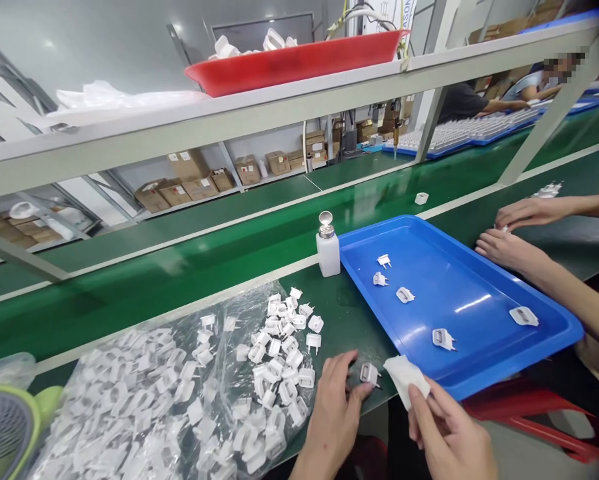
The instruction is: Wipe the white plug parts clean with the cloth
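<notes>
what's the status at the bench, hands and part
Left hand pinching white plug adapter. Right hand holding white wipe. Blue tray just right; plug pile left, clear of hands.

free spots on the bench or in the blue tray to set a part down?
Blue tray: bare middle, between the five plugs scattered in it. Green belt behind the white bottle is bare. Crowded: the plastic sheet piled with plugs, by the left hand.
</notes>
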The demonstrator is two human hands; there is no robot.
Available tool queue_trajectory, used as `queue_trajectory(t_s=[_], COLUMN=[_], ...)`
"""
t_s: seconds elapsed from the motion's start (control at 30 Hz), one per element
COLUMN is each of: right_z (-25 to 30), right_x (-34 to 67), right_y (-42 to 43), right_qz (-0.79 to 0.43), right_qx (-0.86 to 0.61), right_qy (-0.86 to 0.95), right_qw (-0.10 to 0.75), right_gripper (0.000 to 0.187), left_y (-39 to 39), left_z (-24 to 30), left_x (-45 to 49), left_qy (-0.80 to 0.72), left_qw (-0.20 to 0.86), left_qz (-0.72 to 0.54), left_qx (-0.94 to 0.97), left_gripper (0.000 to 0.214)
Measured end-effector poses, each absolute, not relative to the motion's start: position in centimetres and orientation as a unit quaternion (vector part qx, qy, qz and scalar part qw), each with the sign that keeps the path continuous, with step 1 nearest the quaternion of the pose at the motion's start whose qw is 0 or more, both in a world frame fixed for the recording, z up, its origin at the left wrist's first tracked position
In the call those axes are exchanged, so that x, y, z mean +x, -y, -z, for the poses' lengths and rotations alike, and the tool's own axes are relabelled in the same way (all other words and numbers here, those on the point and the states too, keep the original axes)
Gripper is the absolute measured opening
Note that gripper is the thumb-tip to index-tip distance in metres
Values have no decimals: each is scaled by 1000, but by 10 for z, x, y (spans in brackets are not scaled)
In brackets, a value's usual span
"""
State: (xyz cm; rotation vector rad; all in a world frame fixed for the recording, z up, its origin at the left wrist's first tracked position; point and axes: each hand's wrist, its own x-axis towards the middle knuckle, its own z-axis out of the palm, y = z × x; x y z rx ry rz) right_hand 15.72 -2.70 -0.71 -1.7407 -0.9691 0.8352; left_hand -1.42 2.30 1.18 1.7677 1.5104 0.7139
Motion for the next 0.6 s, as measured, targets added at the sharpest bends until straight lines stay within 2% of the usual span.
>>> queue_trajectory(t_s=[0.07,0.13,0.27,0.47,0.6], right_z=[17,28,41,35,27], right_x=[157,156,145,138,144], right_y=[27,26,24,15,3], right_qz=[-268,-192,-144,-310,-321], right_qx=[-722,-708,-638,-601,-606], right_qy=[446,512,625,635,642], right_qw=[456,448,427,373,342], right_gripper=[54,51,41,49,49], left_y=[-24,-26,-34,-37,-35], left_z=[-15,-15,-9,6,9], left_x=[-18,-19,-16,-17,-18], left_qy=[-550,-503,-449,-472,-478], left_qw=[369,381,352,339,347], left_qz=[-254,-252,-285,-304,-302], left_qx=[705,734,771,755,749], left_gripper=[66,78,60,45,38])
